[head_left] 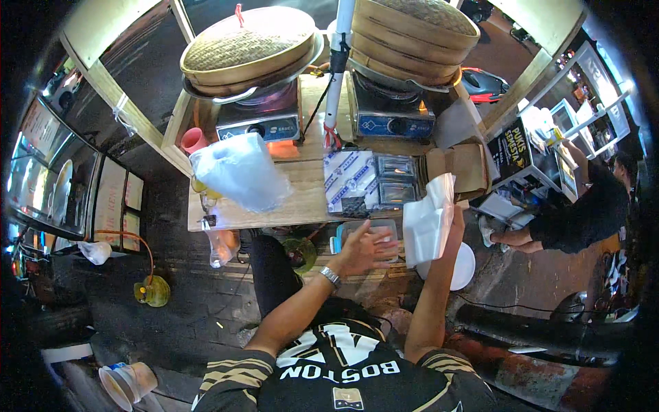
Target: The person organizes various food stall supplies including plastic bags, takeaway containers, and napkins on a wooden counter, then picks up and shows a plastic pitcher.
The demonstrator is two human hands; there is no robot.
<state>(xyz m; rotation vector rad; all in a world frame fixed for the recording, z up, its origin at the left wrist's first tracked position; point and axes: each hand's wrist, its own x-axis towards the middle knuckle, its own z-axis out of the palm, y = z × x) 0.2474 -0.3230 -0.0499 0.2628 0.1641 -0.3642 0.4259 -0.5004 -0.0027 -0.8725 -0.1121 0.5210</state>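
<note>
My right hand (455, 226) grips a creased, folded white sheet (427, 223) by its right side. Whether it is paper or thin plastic, I cannot tell. My left hand (368, 248), with a watch at the wrist, is held out with its fingers apart and nothing in it, to the left of the sheet. Beneath that hand is a clear plastic box (349, 230) with a blue clip, partly covered by it. A round white lid or bucket top (465, 266) shows behind my right forearm.
Two bamboo steamers (250, 48) (415, 34) stand on gas stoves (257, 120) (391, 117) at the back of the wooden cart. Its top holds a plastic bag bundle (240, 172), patterned paper (348, 182), small clear-topped packs (396, 180) and brown cardboard (460, 168). A white pole (334, 96) rises mid-cart.
</note>
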